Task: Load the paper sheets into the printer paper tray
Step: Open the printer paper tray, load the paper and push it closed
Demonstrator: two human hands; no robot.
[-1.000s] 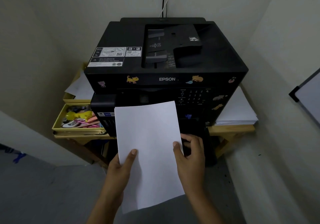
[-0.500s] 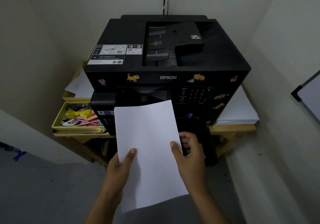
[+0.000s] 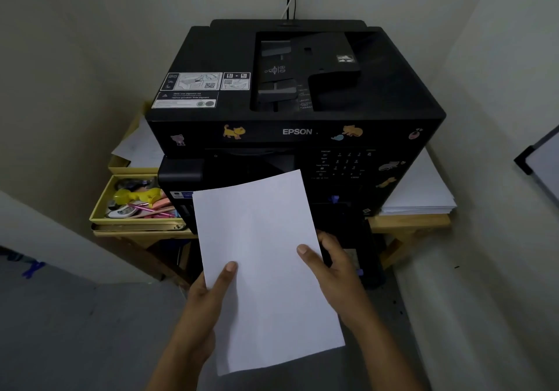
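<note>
Item 1. Left hand (image 3: 208,296): closed on the left edge of the paper sheets (image 3: 263,269), thumb on top, fingers hidden beneath. Purpose, as judged: to steady the stack and keep it flat.

Item 2. Right hand (image 3: 332,266): closed on the right edge of the same sheets, thumb on top, fingers curled under and past the edge. Judged to share the weight and steer the angle.

Item 3. Paper sheets: white, blank, held between the two hands, tilted so the far edge points away from the hands and slightly right. How many sheets cannot be told. The far edge lies over the printer's front, not yet inside any slot.

Item 4. Paper tray (image 3: 348,233): dark part projecting from the printer's lower front, just beyond and beneath the right hand's fingers. Too dark to tell whether it is fully drawn out or what it holds.

Item 5. Printer (image 3: 296,131): black, Epson, beyond both hands, on a wooden stand (image 3: 408,222).

Item 6. Yellow drawer (image 3: 99,206): beyond the left hand, off to its left, open, holding small stationery.

Item 7. Spare paper stack (image 3: 423,191): beyond the right hand, off to its right, beside the printer.
</note>
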